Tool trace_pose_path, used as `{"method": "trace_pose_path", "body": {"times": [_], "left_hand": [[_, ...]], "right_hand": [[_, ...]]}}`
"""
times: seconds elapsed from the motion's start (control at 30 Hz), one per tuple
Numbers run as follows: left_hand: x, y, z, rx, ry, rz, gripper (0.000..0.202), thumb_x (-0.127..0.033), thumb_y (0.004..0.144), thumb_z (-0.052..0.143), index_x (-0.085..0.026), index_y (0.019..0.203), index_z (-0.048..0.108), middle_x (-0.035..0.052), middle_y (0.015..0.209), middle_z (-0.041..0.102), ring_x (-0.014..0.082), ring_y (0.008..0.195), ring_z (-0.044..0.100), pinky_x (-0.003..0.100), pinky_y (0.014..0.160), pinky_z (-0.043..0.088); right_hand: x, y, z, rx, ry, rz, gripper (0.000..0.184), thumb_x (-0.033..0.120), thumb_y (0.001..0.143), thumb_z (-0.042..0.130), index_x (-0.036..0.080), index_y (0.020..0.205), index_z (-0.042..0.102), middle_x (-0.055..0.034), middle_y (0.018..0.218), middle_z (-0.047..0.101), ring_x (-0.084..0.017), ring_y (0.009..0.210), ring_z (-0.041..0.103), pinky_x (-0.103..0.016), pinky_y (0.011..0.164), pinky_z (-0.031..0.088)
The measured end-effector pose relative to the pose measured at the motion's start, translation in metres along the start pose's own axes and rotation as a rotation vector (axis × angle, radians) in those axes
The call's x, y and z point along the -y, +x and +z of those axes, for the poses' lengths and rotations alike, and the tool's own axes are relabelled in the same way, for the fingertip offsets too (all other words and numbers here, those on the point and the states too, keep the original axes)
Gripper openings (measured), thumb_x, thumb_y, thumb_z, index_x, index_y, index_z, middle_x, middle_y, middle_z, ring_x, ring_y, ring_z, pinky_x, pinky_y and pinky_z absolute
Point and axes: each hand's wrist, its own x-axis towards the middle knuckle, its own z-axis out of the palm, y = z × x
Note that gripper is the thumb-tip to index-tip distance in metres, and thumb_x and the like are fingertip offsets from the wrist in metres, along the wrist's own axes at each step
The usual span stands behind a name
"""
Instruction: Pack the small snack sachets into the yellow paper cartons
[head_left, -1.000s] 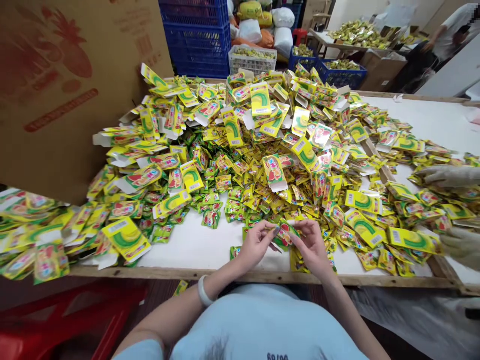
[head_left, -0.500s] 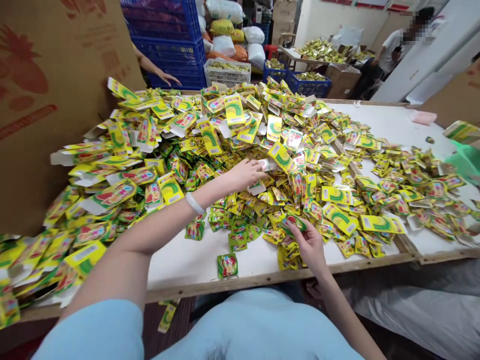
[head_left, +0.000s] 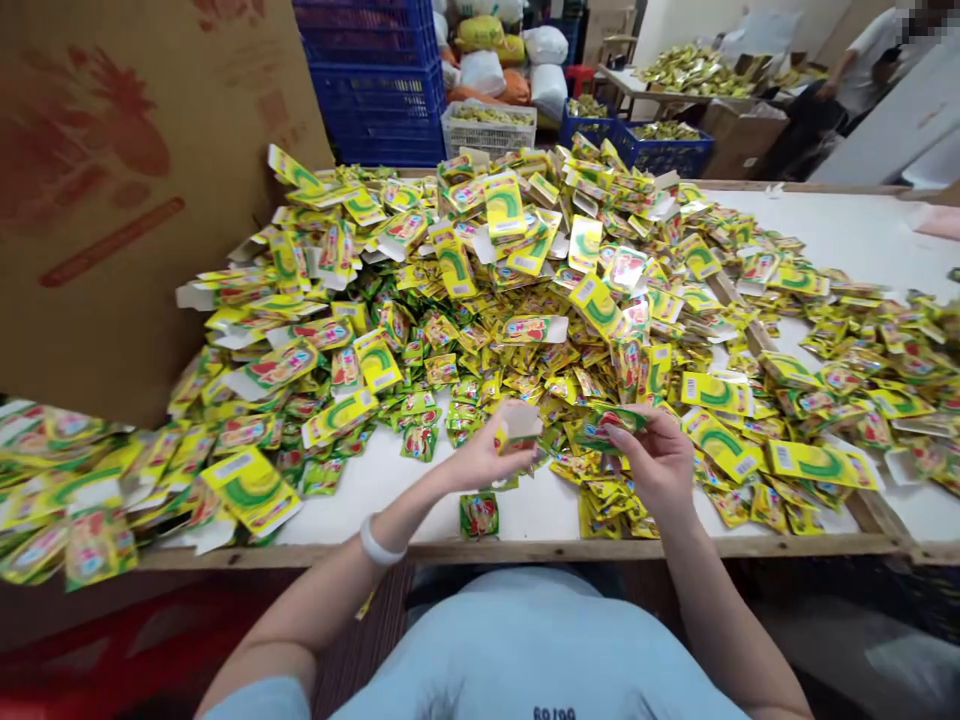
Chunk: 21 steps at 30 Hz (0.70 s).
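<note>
Fingers (head_left: 517,461) of the left hand (head_left: 480,457) curl around one small yellow cardboard carton (head_left: 520,428), its white end showing, while the right hand (head_left: 666,465) pinches a flat, glossy green packet (head_left: 589,431) between thumb and fingertips. Both forearms reach forward and angle inward over the wooden edge (head_left: 450,553) of a white tabletop (head_left: 375,490), the left wrist ringed by one white band (head_left: 381,543). Carton and packet are near each other but apart, in front of a heap of yellow and green cartons and packets (head_left: 454,262) too numerous to count. Red print marks the held packet, partly covered by the thumb; the hand hides much of the carton. One loose green-and-red packet (head_left: 480,514) lies flat near the front edge. Behind the tabletop sit one white plastic crate (head_left: 487,130) and two low blue plastic crates (head_left: 664,150); one large brown cardboard box (head_left: 150,330) stands at the picture's left.
</note>
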Motion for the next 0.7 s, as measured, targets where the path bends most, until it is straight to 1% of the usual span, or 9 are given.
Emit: {"method": "trace_pose_path", "body": {"times": [0.07, 0.17, 0.27, 0.4, 0.47, 0.53, 0.6, 0.63, 0.7], "left_hand": [[0.006, -0.014, 0.023, 0.051, -0.15, -0.049, 0.065, -0.045, 0.075, 0.074, -0.019, 0.125, 0.041, -0.0013, 0.081, 0.059, 0.0146, 0.066, 0.058, 0.027, 0.063, 0.05], [0.008, -0.026, 0.035, 0.052, -0.243, -0.05, 0.075, -0.041, 0.074, 0.078, -0.02, 0.132, 0.036, 0.0016, 0.089, 0.061, 0.0153, 0.07, 0.061, 0.029, 0.067, 0.052], [0.001, -0.034, 0.032, 0.059, -0.129, -0.089, 0.077, -0.032, 0.075, 0.077, -0.022, 0.138, 0.034, 0.0058, 0.104, 0.062, 0.0186, 0.082, 0.065, 0.031, 0.075, 0.054], [-0.004, -0.04, 0.034, 0.204, 0.096, -0.178, 0.087, -0.025, 0.074, 0.071, -0.018, 0.147, 0.024, 0.0084, 0.107, 0.062, 0.0227, 0.087, 0.064, 0.037, 0.081, 0.052], [-0.001, -0.041, 0.037, 0.231, 0.107, -0.176, 0.089, -0.023, 0.074, 0.069, -0.018, 0.148, 0.02, 0.0097, 0.111, 0.062, 0.0232, 0.092, 0.063, 0.038, 0.086, 0.049], [0.002, -0.042, 0.041, 0.242, 0.078, -0.186, 0.09, -0.022, 0.074, 0.067, -0.018, 0.149, 0.018, 0.007, 0.103, 0.063, 0.0213, 0.088, 0.062, 0.036, 0.083, 0.049], [0.003, -0.043, 0.045, 0.266, 0.059, -0.189, 0.09, -0.021, 0.074, 0.066, -0.019, 0.15, 0.016, 0.0026, 0.091, 0.062, 0.0188, 0.078, 0.06, 0.033, 0.077, 0.048], [0.002, -0.043, 0.048, 0.288, 0.057, -0.185, 0.091, -0.02, 0.074, 0.066, -0.02, 0.15, 0.016, 0.0012, 0.087, 0.062, 0.0178, 0.074, 0.059, 0.032, 0.074, 0.048], [-0.001, -0.042, 0.055, 0.337, 0.072, -0.156, 0.093, -0.02, 0.074, 0.066, -0.02, 0.151, 0.015, 0.0015, 0.088, 0.062, 0.0175, 0.072, 0.059, 0.032, 0.073, 0.048]], "right_hand": [[0.005, 0.008, 0.019, 0.121, -0.053, -0.095, 0.019, 0.028, 0.084, 0.073, 0.024, 0.102, 0.068, -0.004, 0.098, 0.066, -0.011, 0.059, 0.061, -0.023, 0.043, 0.049], [0.017, 0.016, 0.039, 0.386, -0.257, -0.273, 0.009, 0.025, 0.089, 0.068, 0.022, 0.096, 0.07, -0.0061, 0.099, 0.062, -0.015, 0.077, 0.064, -0.026, 0.059, 0.054], [0.03, 0.013, 0.042, 0.653, -0.484, -0.356, 0.011, 0.023, 0.094, 0.06, 0.021, 0.098, 0.07, -0.007, 0.095, 0.061, -0.017, 0.085, 0.063, -0.029, 0.073, 0.055], [0.043, -0.002, 0.032, 0.864, -0.672, -0.295, 0.021, 0.02, 0.098, 0.048, 0.02, 0.101, 0.069, -0.0085, 0.097, 0.061, -0.016, 0.08, 0.063, -0.028, 0.071, 0.055], [0.044, -0.01, 0.024, 0.871, -0.648, -0.227, 0.023, 0.022, 0.099, 0.047, 0.023, 0.11, 0.067, -0.0089, 0.102, 0.063, -0.018, 0.084, 0.065, -0.029, 0.073, 0.056], [0.04, -0.016, 0.015, 0.777, -0.564, -0.158, 0.022, 0.025, 0.098, 0.05, 0.025, 0.114, 0.065, -0.0078, 0.102, 0.065, -0.017, 0.082, 0.066, -0.028, 0.071, 0.057], [0.034, -0.022, 0.008, 0.685, -0.508, -0.138, 0.017, 0.027, 0.097, 0.053, 0.024, 0.104, 0.068, -0.0064, 0.094, 0.067, -0.016, 0.075, 0.066, -0.026, 0.066, 0.057], [0.031, -0.025, 0.006, 0.677, -0.498, -0.143, 0.017, 0.027, 0.097, 0.053, 0.024, 0.096, 0.07, -0.0058, 0.088, 0.067, -0.017, 0.073, 0.066, -0.026, 0.065, 0.056], [0.026, -0.032, 0.005, 0.742, -0.481, -0.141, 0.023, 0.026, 0.098, 0.051, 0.023, 0.088, 0.072, -0.0053, 0.081, 0.069, -0.018, 0.074, 0.067, -0.027, 0.066, 0.056]]}}
